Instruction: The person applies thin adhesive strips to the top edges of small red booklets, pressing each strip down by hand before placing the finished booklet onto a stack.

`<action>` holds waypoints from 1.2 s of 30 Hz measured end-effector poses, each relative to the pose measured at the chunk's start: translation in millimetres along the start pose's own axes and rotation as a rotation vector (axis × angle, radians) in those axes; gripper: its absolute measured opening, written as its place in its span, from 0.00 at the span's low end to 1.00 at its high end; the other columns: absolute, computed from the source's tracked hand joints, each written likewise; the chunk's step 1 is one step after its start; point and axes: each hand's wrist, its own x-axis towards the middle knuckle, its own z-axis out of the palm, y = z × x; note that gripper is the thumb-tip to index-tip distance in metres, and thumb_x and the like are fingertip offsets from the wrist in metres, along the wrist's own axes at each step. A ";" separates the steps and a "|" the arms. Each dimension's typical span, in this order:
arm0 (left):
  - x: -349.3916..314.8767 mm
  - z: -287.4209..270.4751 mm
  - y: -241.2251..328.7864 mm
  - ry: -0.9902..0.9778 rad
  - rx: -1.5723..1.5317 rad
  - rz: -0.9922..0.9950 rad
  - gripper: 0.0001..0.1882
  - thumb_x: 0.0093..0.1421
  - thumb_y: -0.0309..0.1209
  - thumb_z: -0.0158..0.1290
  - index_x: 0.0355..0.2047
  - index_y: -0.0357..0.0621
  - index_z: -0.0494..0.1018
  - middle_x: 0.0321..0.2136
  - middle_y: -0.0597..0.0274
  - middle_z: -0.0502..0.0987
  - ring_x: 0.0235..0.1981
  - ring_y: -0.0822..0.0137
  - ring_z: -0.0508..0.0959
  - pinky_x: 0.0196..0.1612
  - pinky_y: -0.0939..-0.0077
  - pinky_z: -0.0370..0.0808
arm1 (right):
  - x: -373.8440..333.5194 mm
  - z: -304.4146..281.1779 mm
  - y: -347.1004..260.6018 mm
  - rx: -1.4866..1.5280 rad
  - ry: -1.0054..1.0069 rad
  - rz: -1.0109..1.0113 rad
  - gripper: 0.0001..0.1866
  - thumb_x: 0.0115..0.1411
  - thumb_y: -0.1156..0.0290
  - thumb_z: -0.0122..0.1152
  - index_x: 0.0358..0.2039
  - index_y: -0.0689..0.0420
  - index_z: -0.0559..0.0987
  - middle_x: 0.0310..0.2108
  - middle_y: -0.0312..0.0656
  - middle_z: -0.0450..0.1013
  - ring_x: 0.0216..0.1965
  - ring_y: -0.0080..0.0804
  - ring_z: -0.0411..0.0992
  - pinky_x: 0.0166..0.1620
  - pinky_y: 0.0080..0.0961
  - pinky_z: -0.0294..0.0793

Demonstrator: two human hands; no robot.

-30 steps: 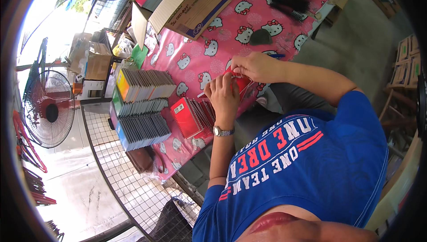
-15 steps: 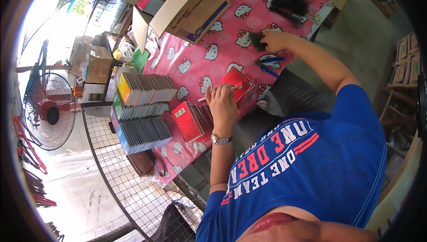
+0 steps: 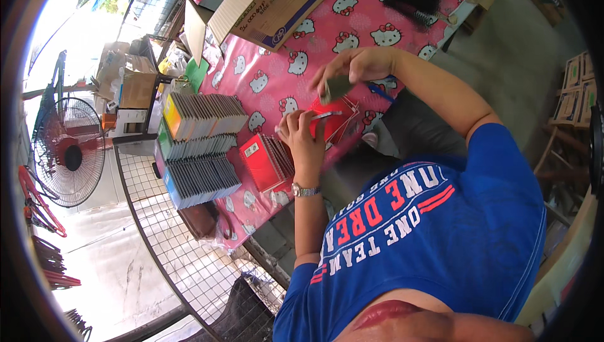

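Note:
My left hand (image 3: 304, 139) is closed with bent fingers around a slim whitish stick-like thing (image 3: 326, 115), its exact kind unclear. Just below and beside that hand lies a small pile of red notebooks (image 3: 343, 120), slightly fanned. Above the pile, my right hand (image 3: 368, 65) grips a dark greenish flat pad or cloth (image 3: 338, 88), blurred by motion. A second row of red spiral notebooks (image 3: 267, 164) stands left of my left wrist. Partly hidden past my right forearm lies a blue-handled tool (image 3: 381, 94).
Tall rows of spiral notebooks (image 3: 201, 147) stand at the left. An opened cardboard box (image 3: 270, 11) sits at the back of the pink patterned tablecloth (image 3: 264, 106). Black brush-like items (image 3: 412, 3) lie at the far right; a standing fan (image 3: 70, 153) is at far left.
My right hand has come left with the dark greenish pad, from the table's right side to above the red notebooks. My left hand has turned slightly, and the slim stick shows across its fingers.

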 end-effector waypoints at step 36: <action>18.7 -3.5 -11.4 0.025 -0.409 -0.260 0.19 0.55 0.31 0.64 0.43 0.39 0.70 0.40 0.58 0.74 0.30 0.69 0.75 0.32 0.76 0.72 | 49.6 -10.1 -6.1 -0.237 0.030 0.251 0.25 0.46 0.68 0.64 0.47 0.62 0.78 0.53 0.48 0.69 0.50 0.32 0.72 0.54 0.30 0.70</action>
